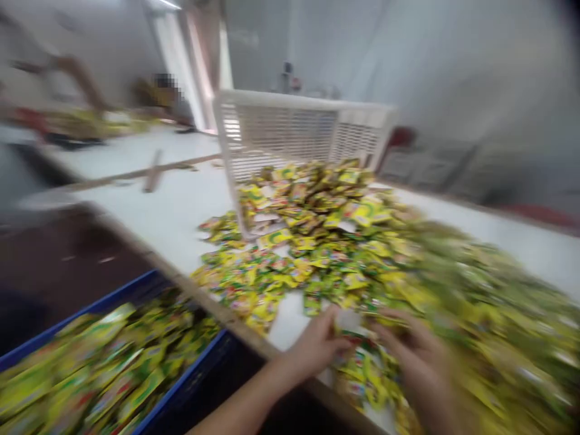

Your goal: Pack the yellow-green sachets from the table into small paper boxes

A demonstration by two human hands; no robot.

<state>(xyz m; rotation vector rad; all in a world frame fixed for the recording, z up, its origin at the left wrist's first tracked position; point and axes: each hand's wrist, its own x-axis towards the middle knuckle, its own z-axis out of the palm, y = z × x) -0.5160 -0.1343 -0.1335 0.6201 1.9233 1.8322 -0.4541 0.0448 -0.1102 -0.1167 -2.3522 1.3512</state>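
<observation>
A big heap of small yellow-green sachets [344, 241] covers the white table [163, 205]. My left hand [312, 347] rests at the heap's near edge, fingers curled onto sachets. My right hand [417, 356] lies beside it, fingers spread over the sachets; motion blur smears it. A few sachets [357, 356] sit between both hands. Whether either hand grips any is unclear.
A white slatted crate [294, 130] lies tipped on the table behind the heap. A blue bin [113, 362] full of sachets stands below the table's near edge at left. Another person's arm [81, 75] reaches over a far table at upper left.
</observation>
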